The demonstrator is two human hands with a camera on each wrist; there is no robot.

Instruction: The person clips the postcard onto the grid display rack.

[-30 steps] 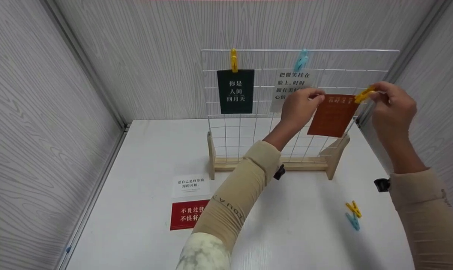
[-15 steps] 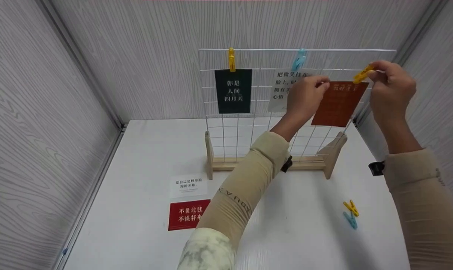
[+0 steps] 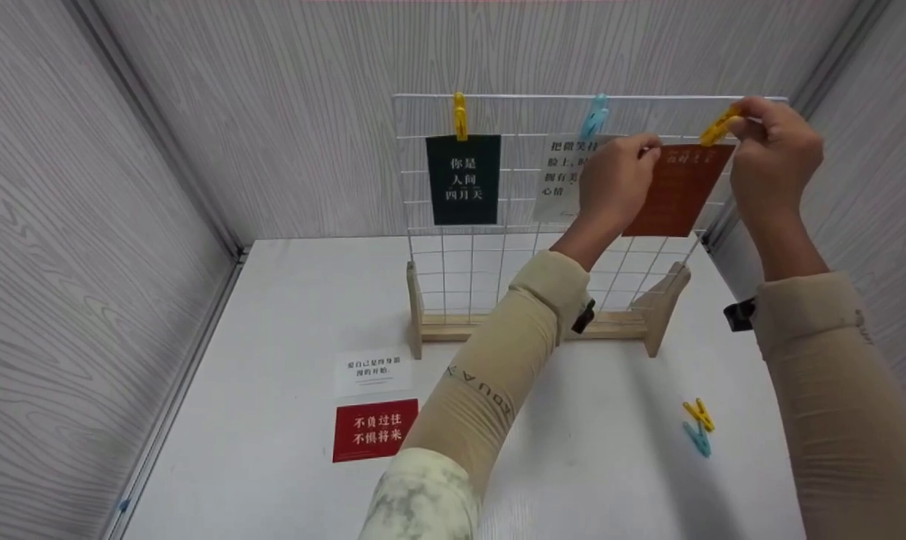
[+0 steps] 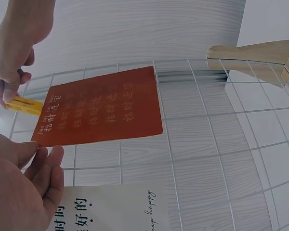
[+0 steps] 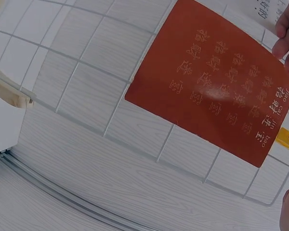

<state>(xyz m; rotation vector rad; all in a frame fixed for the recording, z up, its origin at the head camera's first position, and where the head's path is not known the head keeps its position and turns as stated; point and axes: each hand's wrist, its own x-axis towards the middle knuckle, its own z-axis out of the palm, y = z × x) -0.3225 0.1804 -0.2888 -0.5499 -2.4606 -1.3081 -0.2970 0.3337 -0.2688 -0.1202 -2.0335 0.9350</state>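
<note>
An orange-red card (image 3: 678,191) with pale lettering is held up in front of the right part of the white wire grid (image 3: 524,247). My left hand (image 3: 616,184) pinches its upper left corner between thumb and fingertips. At the card's upper right edge, my right hand (image 3: 779,157) pinches a yellow clothespin (image 3: 719,126), whose nose overlaps the card just below the grid's top bar. In the right wrist view the clothespin (image 5: 288,140) meets the card's lettered edge. Part of a white card (image 3: 558,180) on the grid is hidden behind my left hand.
A dark green card (image 3: 464,180) hangs from a yellow clothespin (image 3: 460,116); a light blue clothespin (image 3: 595,116) holds the white card. On the table lie another white card (image 3: 373,375), a red card (image 3: 374,429), a yellow clothespin (image 3: 698,415) and a blue one. Wooden feet (image 3: 667,307) support the grid.
Both hands have risen toward the grid's top bar, carrying the orange-red card and the yellow clothespin up with them. The left hand now covers more of the white hanging card.
</note>
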